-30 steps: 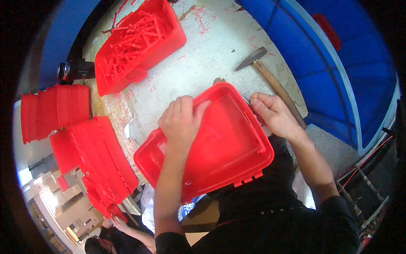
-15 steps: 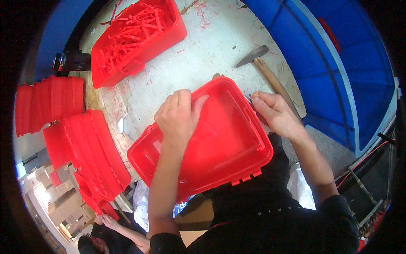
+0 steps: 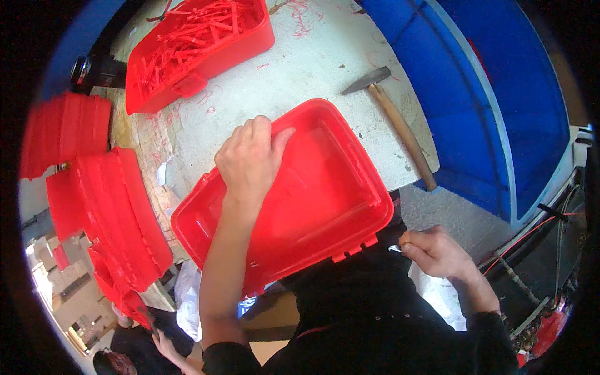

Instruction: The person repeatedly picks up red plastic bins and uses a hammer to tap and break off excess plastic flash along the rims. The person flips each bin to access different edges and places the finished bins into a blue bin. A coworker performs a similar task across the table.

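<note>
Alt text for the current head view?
A person's left hand holds the rim of a shallow red tray; the right hand, off the tray, pinches a small shiny object. On the pale table beyond are a hammer and a red bin of red strips; stacked red parts left, blue bin right.

At the top middle, a hand has room to pass over the white table point(image 3: 306, 62), between the red bin of strips point(image 3: 237, 57) and the hammer point(image 3: 399, 128). A thinner gap lies between the hammer and the red tub point(image 3: 312, 194) in the middle. The blue bin point(image 3: 431, 69) blocks the right side. Red stacked parts point(image 3: 134, 212) block the left. The left hand point(image 3: 247, 159) and its arm cover the tub's left part. Lower right, a gap splits tub and right hand point(image 3: 437, 251).
</note>
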Tool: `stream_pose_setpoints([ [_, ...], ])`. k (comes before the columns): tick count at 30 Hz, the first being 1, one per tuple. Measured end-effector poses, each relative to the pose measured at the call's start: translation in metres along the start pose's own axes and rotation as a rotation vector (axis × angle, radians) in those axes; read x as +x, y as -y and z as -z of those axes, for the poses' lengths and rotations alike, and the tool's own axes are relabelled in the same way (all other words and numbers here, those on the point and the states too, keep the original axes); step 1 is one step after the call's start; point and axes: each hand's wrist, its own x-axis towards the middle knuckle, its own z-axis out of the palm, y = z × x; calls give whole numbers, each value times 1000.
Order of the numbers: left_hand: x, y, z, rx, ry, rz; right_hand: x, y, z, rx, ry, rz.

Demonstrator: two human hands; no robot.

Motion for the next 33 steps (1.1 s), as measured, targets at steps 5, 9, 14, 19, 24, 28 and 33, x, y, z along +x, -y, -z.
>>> stream_pose_setpoints([
  [5, -2, 1, -1, -17, -5, 4, 60, 27, 26, -354, -549, 188],
  [9, -3, 3, -2, -52, 0, 25, 114, 52, 40, -599, -606, 112],
  [14, -6, 6, -6, -93, -12, 39, 122, 70, 38, -757, -606, 76],
  [19, -8, 8, -10, -77, 5, 46, 105, 67, 28, -779, -570, -1],
  [24, -8, 7, -10, -64, 15, 58, 77, 59, 17, -785, -587, -12],
  [28, -7, 6, -8, -40, 33, 57, 57, 49, 7, -763, -602, 15],
  [33, -6, 8, -6, -56, 49, 69, 19, 31, -8, -706, -499, -107],
])
